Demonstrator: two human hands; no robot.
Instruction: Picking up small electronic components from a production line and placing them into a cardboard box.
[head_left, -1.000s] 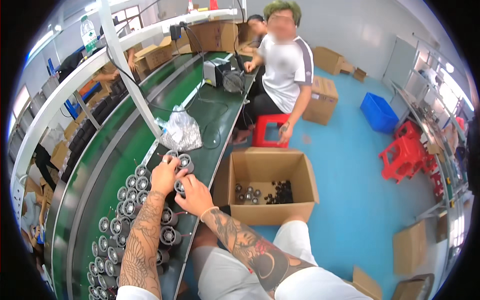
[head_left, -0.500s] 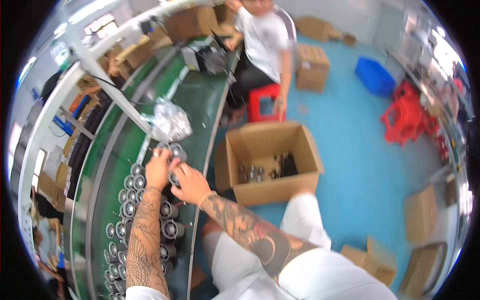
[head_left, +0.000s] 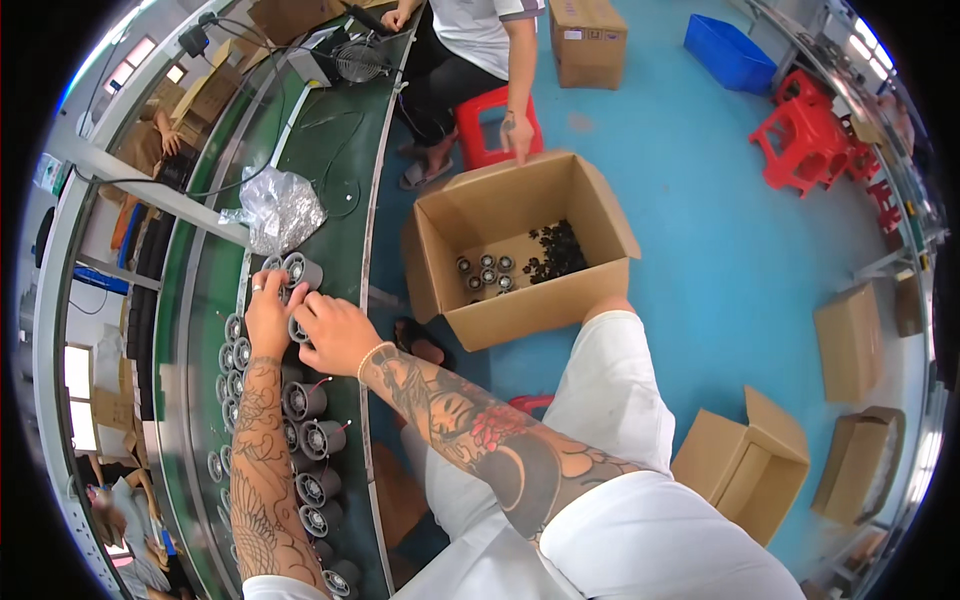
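Observation:
My left hand (head_left: pixel 266 318) and my right hand (head_left: pixel 335 333) rest together over a cluster of small grey round fan units (head_left: pixel 300 270) on the green conveyor table (head_left: pixel 345 250). Both hands have fingers curled around the units at the top of the row. More of the same fan units (head_left: pixel 305 440) lie in rows under and beside my left forearm, some with red wires. An open cardboard box (head_left: pixel 520 235) stands on the blue floor to my right, holding several fan units and dark small parts.
A crumpled clear plastic bag (head_left: pixel 282 208) lies on the table beyond my hands. A seated person on a red stool (head_left: pixel 495 125) works at the table's far end. Cardboard boxes (head_left: pixel 745 460), red stools (head_left: pixel 805 140) and a blue bin (head_left: pixel 730 50) stand on the floor.
The view has tilted down and come closer. My hands stay on the same cluster of fan units, with the right hand drawn nearer the left.

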